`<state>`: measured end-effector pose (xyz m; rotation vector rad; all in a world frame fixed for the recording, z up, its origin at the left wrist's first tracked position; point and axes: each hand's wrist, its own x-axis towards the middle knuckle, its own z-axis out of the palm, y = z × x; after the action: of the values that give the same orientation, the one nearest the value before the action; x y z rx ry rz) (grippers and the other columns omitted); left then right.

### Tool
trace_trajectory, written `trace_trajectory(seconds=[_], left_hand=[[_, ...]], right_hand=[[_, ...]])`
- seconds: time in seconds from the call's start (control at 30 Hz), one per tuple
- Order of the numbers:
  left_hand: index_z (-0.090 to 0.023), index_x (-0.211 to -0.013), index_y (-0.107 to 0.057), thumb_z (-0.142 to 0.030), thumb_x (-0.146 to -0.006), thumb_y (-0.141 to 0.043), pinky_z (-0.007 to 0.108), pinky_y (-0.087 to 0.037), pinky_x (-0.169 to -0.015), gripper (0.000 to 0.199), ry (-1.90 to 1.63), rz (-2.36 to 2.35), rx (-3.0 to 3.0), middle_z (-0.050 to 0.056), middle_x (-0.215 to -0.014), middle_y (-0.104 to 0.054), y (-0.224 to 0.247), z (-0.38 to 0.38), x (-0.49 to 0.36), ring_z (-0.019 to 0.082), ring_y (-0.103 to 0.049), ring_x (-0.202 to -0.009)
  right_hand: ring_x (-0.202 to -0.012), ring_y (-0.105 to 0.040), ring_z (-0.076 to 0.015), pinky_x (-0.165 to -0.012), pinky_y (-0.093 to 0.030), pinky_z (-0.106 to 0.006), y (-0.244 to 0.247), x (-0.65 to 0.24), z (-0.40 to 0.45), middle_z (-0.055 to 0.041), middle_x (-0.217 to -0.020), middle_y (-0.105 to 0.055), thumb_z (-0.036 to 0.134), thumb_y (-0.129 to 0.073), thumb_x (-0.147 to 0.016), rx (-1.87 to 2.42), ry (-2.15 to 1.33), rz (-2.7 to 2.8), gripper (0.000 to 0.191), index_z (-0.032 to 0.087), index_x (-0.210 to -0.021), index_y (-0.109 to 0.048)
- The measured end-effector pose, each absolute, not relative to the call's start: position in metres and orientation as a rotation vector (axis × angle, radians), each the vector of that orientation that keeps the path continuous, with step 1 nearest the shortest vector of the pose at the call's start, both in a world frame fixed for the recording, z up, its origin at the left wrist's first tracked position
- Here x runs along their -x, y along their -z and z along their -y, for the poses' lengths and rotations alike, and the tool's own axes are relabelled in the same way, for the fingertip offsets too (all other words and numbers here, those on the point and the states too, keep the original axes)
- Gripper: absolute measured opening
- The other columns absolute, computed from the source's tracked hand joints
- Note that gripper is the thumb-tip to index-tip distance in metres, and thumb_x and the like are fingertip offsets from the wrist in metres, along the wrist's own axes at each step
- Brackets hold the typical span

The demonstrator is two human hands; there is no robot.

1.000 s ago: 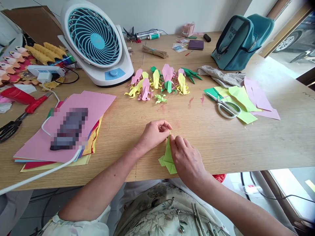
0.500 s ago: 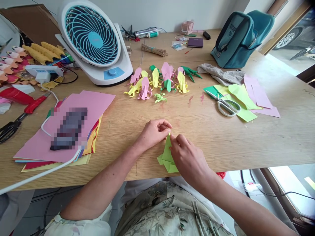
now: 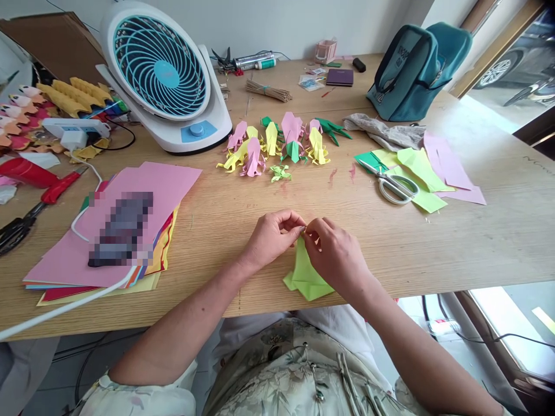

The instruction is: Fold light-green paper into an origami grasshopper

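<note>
A folded light green paper (image 3: pixel 306 274) lies near the table's front edge, its narrow tip pointing away from me. My left hand (image 3: pixel 275 237) pinches that tip from the left, thumb against forefinger. From the right, my right hand (image 3: pixel 336 251) grips the same tip with its fingers pressed together, and it covers part of the paper's right side. The fingertips of both hands nearly meet, and the tip between them is mostly hidden. Beyond the hands stand several folded paper figures in pink (image 3: pixel 254 157), yellow and green, with a small light green one (image 3: pixel 281 173) nearest.
On the left, a stack of coloured paper (image 3: pixel 173 179) bears a blurred dark object, with a white cable across it. A fan (image 3: pixel 208 110) stands behind. At the right are scissors (image 3: pixel 396 189) on paper scraps, a grey cloth (image 3: pixel 381 130) and a teal bag (image 3: pixel 403 86).
My right hand has moved up to the paper's tip, beside my left fingertips. The paper has shifted slightly right and its lower part shows wider. The view has shifted a little.
</note>
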<state>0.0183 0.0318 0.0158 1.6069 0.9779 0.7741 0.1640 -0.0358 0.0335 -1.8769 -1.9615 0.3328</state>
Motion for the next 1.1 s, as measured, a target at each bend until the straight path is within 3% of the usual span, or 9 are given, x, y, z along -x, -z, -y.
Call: trace_trajectory(seconds=[0.2,0.47,0.53,0.63,0.7,0.9,1.0,1.1], left_hand=[[-0.015,-0.085,-0.069,-0.026,-0.082,-0.063,0.019,-0.050,-0.059,0.012,-0.819,-1.030,-1.682,0.002,-0.076,-0.069,-0.015,-0.031,-0.016,0.012,-0.064,-0.068],[-0.016,-0.082,-0.068,-0.024,-0.082,-0.064,0.020,-0.048,-0.065,0.009,-0.888,-1.090,-1.723,0.001,-0.076,-0.068,-0.012,-0.035,-0.015,0.011,-0.061,-0.071],[-0.016,-0.083,-0.067,-0.026,-0.081,-0.065,0.021,-0.048,-0.066,0.010,-0.891,-1.044,-1.671,0.001,-0.077,-0.067,-0.011,-0.039,-0.013,0.011,-0.059,-0.070],[-0.016,-0.083,-0.066,-0.029,-0.080,-0.068,0.021,-0.048,-0.069,0.014,-0.899,-0.902,-1.580,0.000,-0.078,-0.065,-0.015,-0.045,-0.010,0.011,-0.058,-0.072],[-0.016,-0.082,-0.065,-0.031,-0.079,-0.071,0.022,-0.048,-0.072,0.016,-0.905,-0.803,-1.536,0.000,-0.079,-0.065,-0.020,-0.046,-0.009,0.011,-0.058,-0.075],[-0.017,-0.080,-0.066,-0.038,-0.077,-0.075,0.023,-0.045,-0.066,0.022,-0.879,-0.705,-1.525,-0.001,-0.074,-0.062,-0.025,-0.041,-0.011,0.010,-0.055,-0.068],[-0.017,-0.080,-0.067,-0.039,-0.079,-0.073,0.023,-0.041,-0.059,0.022,-0.879,-0.727,-1.577,-0.001,-0.070,-0.060,-0.022,-0.040,-0.013,0.010,-0.050,-0.060],[-0.017,-0.081,-0.068,-0.036,-0.082,-0.071,0.024,-0.043,-0.061,0.019,-0.900,-0.734,-1.671,0.001,-0.073,-0.064,-0.021,-0.037,-0.013,0.011,-0.053,-0.064]], right_hand=[[-0.077,-0.061,-0.0172,-0.062,-0.032,-0.026,-0.032,-0.160,0.032,-0.0053,-0.089,-0.066,0.030,-0.051,-0.096,1.876,-0.314,1.924,0.016,0.018,-0.090,-0.061],[-0.067,-0.055,-0.0159,-0.059,-0.028,-0.028,-0.028,-0.160,0.031,-0.0032,-0.080,-0.064,0.025,-0.049,-0.094,1.911,-0.392,1.880,0.013,0.019,-0.087,-0.059],[-0.067,-0.054,-0.0151,-0.060,-0.031,-0.027,-0.030,-0.168,0.031,-0.0024,-0.077,-0.062,0.028,-0.052,-0.093,1.784,-0.613,1.812,0.013,0.019,-0.088,-0.059],[-0.063,-0.054,-0.0140,-0.059,-0.039,-0.026,-0.032,-0.186,0.026,-0.0010,-0.072,-0.059,0.045,-0.045,-0.097,1.412,-1.323,1.546,0.031,0.018,-0.093,-0.061],[-0.063,-0.053,-0.0119,-0.061,-0.042,-0.025,-0.031,-0.196,0.020,-0.0001,-0.077,-0.059,0.050,-0.054,-0.092,1.226,-1.586,1.337,0.035,0.017,-0.104,-0.061],[-0.060,-0.039,-0.0072,-0.055,-0.031,-0.020,-0.022,-0.195,0.012,0.0056,-0.067,-0.046,0.048,-0.073,-0.080,1.020,-1.849,1.185,0.034,0.017,-0.090,-0.064],[-0.060,-0.039,-0.0072,-0.055,-0.030,-0.020,-0.022,-0.190,0.014,0.0057,-0.067,-0.046,0.047,-0.076,-0.078,0.983,-1.906,1.150,0.034,0.016,-0.089,-0.064],[-0.060,-0.042,-0.0070,-0.054,-0.033,-0.019,-0.024,-0.189,0.016,0.0048,-0.067,-0.051,0.045,-0.080,-0.074,1.022,-1.910,1.095,0.035,0.016,-0.086,-0.064]])
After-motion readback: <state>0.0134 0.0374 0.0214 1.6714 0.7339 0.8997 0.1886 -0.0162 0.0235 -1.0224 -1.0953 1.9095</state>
